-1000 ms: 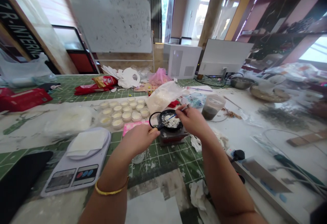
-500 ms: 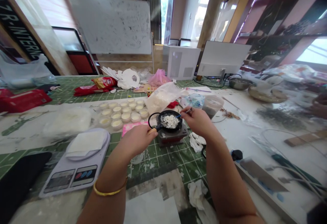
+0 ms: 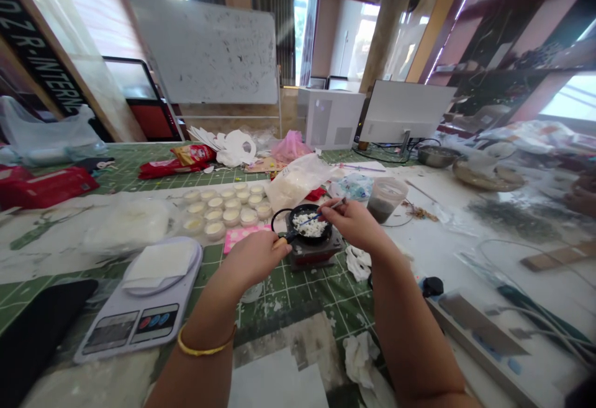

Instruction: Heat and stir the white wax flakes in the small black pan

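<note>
My left hand point(image 3: 257, 254) is closed round the wooden handle of a small black frying pan point(image 3: 298, 210). White flakes or chips point(image 3: 311, 228) lie loose in the pan. It sits on a small electric hot plate point(image 3: 316, 256). From the right, my right hand point(image 3: 348, 222) pinches a thin blue stick point(image 3: 313, 218), its tip among the white pieces. Just left of the pan is a pink silicone mold point(image 3: 237, 238), partly hidden by my left hand. Behind it stand several small cups of pale wax-like filling point(image 3: 231, 217).
A kitchen scale point(image 3: 139, 308) with paper on it lies to the left. A clear bag of white material point(image 3: 298, 178) and a plastic cup point(image 3: 386, 200) stand behind the pan. Crumpled tissue point(image 3: 358, 263) and a power strip point(image 3: 470, 333) are on the right.
The stick in my right hand has moved left and deeper into the white pieces. My left hand keeps its hold on the pan handle. The view has shifted slightly.
</note>
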### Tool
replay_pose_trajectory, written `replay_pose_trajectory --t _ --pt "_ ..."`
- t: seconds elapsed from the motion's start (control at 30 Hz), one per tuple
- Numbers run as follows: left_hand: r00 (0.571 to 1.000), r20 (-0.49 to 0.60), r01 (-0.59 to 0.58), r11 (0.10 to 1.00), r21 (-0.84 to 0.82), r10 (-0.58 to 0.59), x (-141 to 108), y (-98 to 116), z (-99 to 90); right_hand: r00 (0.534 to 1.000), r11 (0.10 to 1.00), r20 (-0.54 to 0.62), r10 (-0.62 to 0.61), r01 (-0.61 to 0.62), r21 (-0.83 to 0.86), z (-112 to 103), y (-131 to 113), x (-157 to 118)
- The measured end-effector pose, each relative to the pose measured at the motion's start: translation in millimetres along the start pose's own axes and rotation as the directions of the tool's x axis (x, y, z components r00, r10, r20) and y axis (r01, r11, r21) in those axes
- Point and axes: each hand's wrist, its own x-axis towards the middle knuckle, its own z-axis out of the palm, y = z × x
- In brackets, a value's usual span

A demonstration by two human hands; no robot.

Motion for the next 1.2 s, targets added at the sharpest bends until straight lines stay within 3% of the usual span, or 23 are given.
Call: replay_pose_trajectory --t 0.17,0.33,0.53,0.7,0.9,1.07,1.2 --pt "1.0 0.012 -0.009 1.0 0.004 0.009 1 -1 0.7 0.986 0.982 -0.072 0.147 -0.137 0.128 -7 10 13" --pt "1.0 -0.014 -0.027 0.999 0.025 0.027 -1 -1 0.4 0.969 0.945 -0.03 0.246 -0.233 0.23 -21 18 31" --pt "0.997 -0.022 -0.067 0.996 0.055 0.068 -2 1 -0.5 0.945 0.894 -0.06 0.321 -0.282 0.349 -27 39 17" --pt "0.997 -0.034 -0.059 0.994 0.088 0.062 -2 1 -1.2 0.918 0.876 -0.17 0.358 -0.267 0.402 -24 59 2" --pt "0.998 -0.048 -0.032 0.993 0.11 0.038 -1 2 -0.7 0.888 0.893 -0.296 0.352 -0.224 0.39 -14 66 1" --pt "0.998 -0.049 -0.043 0.994 0.098 0.048 0 2 0.0 0.844 0.9 -0.387 0.372 -0.225 0.374 -19 71 -3" --pt "0.998 -0.032 -0.046 0.997 0.066 0.048 1 1 0.2 0.857 0.923 -0.395 0.332 -0.207 0.325 -15 69 -1"
